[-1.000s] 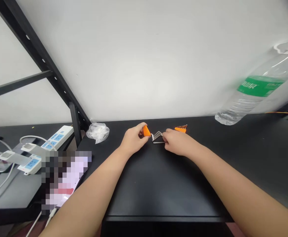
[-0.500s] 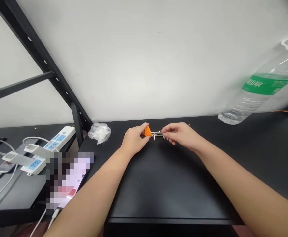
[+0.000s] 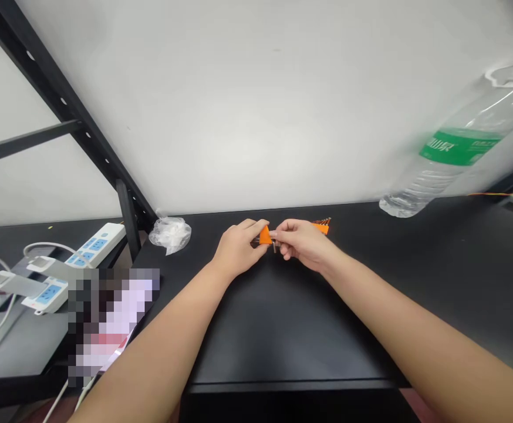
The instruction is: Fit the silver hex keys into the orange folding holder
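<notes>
My left hand [image 3: 238, 251] is closed around an orange hex key holder [image 3: 265, 235], gripping it between thumb and fingers just above the black table. Against the holder's right side, my right hand [image 3: 304, 242] pinches a metal hex key [image 3: 274, 247], whose short bent end hangs below the fingers. Most of that key is hidden by the fingertips. Behind my right hand lies a second orange holder [image 3: 321, 228] with a row of dark, coppery ends sticking out; the hand covers part of it.
A crumpled clear plastic bag [image 3: 171, 234] sits left of my hands. A large clear bottle with a green label [image 3: 459, 147] stands back right. To the left are a white power strip [image 3: 80, 258] with cables, a blurred-out phone [image 3: 120, 323] and a black metal frame [image 3: 58, 94].
My right hand has moved left to the holder, uncovering the second orange holder behind it. The silvery keys between the hands are now mostly out of sight. The view has shifted slightly.
</notes>
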### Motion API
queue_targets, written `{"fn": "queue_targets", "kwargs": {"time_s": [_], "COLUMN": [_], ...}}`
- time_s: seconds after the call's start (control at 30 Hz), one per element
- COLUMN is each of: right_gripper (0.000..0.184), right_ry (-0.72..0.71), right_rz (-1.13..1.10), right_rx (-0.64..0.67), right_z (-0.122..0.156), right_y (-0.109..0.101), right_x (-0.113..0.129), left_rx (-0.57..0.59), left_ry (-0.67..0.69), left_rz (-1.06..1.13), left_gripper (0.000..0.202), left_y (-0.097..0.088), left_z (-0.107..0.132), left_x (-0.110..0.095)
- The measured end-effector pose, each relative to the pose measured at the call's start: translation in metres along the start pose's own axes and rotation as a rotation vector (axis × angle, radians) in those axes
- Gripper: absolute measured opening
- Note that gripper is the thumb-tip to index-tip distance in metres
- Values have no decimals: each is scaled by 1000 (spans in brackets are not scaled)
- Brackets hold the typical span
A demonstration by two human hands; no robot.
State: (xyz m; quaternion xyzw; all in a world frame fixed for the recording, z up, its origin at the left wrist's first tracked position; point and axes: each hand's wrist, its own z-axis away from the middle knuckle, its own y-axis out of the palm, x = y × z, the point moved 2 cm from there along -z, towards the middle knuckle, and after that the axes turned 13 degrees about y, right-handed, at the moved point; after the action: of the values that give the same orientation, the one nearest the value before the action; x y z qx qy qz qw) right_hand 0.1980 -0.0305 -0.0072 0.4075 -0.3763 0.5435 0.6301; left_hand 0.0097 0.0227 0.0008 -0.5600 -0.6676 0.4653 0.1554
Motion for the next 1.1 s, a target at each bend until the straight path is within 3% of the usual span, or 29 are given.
{"fn": "queue_targets", "kwargs": {"time_s": [0.17,0.4,0.47,0.57,0.63,0.77,1.1], "right_gripper": [43,35,30,14,12,12,14], "right_ry": [-96,-50,-112,-319,-379,-324,-299], "right_rz": [38,178,373,823,1047,1201,1312], "right_rx": [-96,-5,-117,-333,-367,-320,-343], "right_z": [4,14,10,2,-3,-8,-3], "right_y": [14,12,0,-20,-28,-32,-25], "right_x": [-3,-2,0,4,3,-2,2], "left_rx": [-11,-13,-2,11,19,31,26], "left_ry": [-58,-61,-64,-62,-60,-75,-75], "left_rz": [-54,-147,-132,-111,-104,-70,-23], "left_gripper": [40,36,38,39,41,42,47], "left_y": [-2,-4,-4,-3,-2,-2,-1], "left_z": [1,-1,-2,-2,-1,-1,-2], "left_x": [3,8,10,11,11,11,13]}}
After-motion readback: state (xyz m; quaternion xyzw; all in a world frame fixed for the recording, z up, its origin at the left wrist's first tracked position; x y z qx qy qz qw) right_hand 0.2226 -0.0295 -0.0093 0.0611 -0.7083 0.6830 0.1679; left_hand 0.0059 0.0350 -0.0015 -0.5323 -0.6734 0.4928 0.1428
